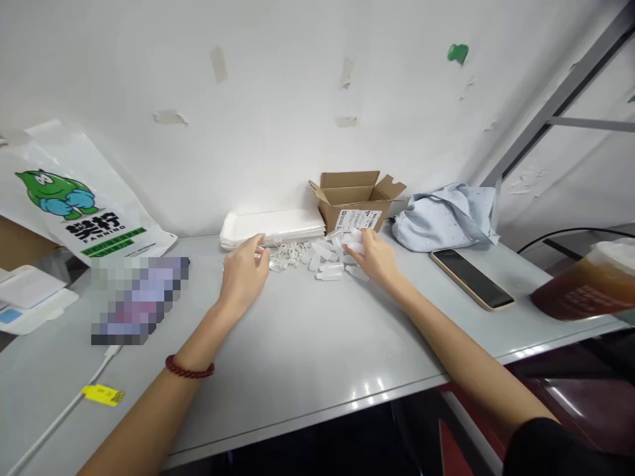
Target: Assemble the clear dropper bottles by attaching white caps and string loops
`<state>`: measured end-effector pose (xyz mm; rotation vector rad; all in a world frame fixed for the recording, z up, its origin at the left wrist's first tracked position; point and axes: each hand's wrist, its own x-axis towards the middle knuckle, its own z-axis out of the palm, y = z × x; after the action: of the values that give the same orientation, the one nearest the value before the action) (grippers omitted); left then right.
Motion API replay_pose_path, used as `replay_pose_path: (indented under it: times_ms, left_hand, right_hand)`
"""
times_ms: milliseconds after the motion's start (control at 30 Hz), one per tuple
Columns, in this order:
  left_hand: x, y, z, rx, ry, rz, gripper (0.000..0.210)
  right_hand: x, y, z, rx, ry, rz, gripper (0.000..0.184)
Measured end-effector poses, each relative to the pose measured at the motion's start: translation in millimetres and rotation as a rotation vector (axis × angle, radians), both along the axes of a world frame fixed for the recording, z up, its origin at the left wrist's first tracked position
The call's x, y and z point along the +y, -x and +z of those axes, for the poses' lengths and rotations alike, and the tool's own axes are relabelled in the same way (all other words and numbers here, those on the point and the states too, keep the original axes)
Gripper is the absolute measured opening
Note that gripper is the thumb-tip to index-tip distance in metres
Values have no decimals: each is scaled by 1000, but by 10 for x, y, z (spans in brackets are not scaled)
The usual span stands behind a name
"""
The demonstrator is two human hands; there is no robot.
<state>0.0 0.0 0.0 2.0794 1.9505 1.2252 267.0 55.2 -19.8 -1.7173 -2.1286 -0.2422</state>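
Note:
My right hand (378, 260) is at the back of the table, thumb and fingers closed on a translucent plastic vial (353, 240) at the edge of a loose pile. More vials (329, 270) of the same kind lie just left of it, some overlapping. My left hand (244, 270) rests to the left of the pile, fingers curved and the thumb a little apart from the index finger. I see nothing held in it, though its lower fingers are partly hidden. Between the hands is a heap of small white, looped pieces (292, 254), nearest my left fingertips.
Behind the hands are stacked white trays (272, 225) and an open cardboard box (350, 198). A blue cloth bag (446, 215), phone (471, 279) and drink cup (588, 284) are right. Left are a printed plastic bag (94, 198), a blurred-out object (141, 301) and a cable (54, 423).

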Motion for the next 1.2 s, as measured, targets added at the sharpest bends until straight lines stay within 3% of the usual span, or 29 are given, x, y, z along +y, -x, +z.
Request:
replay_pose_path:
  times_ms: [167, 300, 467, 567, 700, 800, 1000, 1200]
  left_hand:
    - [-140, 78, 2, 66, -11, -62, 27]
    - [-272, 9, -92, 173, -2, -158, 26]
    - [-477, -245, -251, 327, 10, -464, 28]
    - [-570, -386, -282, 341, 67, -564, 26]
    - [-534, -405, -270, 311, 118, -406, 22]
    - [-414, -305, -285, 294, 91, -275, 19]
    - [-237, -191, -400, 314, 84, -266, 29]
    - [-214, -198, -406, 125, 2, -262, 27]
  right_hand:
    - [-14, 28, -10, -5, 24, 21, 44]
    - [-22, 20, -23, 71, 14, 42, 43]
    - [-140, 10, 77, 293, -102, 105, 28]
    - [-333, 102, 172, 429, 31, 226, 27]
    - [-571, 296, 182, 456, 352, 479, 26]
    - [-633, 392, 99, 346, 490, 566, 23]
    - [-613, 408, 17, 218, 478, 618, 19]
    - [-600, 396, 43, 323, 533, 608, 22]
